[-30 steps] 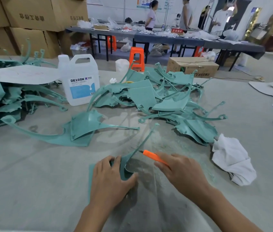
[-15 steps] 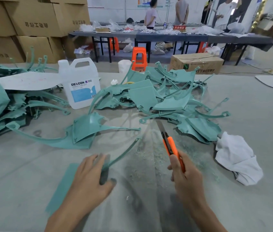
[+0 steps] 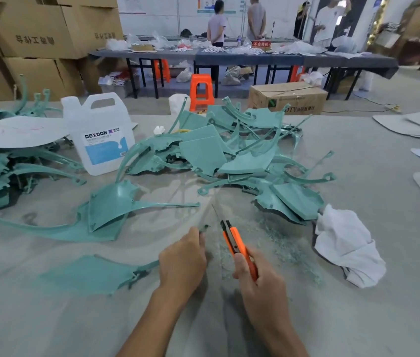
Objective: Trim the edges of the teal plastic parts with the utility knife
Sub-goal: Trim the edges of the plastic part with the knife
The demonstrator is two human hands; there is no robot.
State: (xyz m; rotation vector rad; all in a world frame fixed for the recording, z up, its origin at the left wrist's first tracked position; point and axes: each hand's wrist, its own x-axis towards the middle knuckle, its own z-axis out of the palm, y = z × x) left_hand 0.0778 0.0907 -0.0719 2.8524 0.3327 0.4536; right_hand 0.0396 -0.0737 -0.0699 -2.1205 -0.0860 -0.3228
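Teal part (image 3: 93, 275) tip now nearer knife (image 3: 237, 247)

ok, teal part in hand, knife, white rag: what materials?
Teal part: moulded plastic by the look, a thin panel with a slim rib; teal shavings lie nearby; finish blurred.
Utility knife: orange handle looks like glossy plastic; thin grey blade, likely metal.
White rag: soft cloth, crumpled folds; weave too small to tell.

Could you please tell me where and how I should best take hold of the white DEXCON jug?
Grip the moulded handle on top of the jug, coming down from above with fingers through its opening. The jug stands upright, and teal parts lie close beside it, so the top is the free approach.
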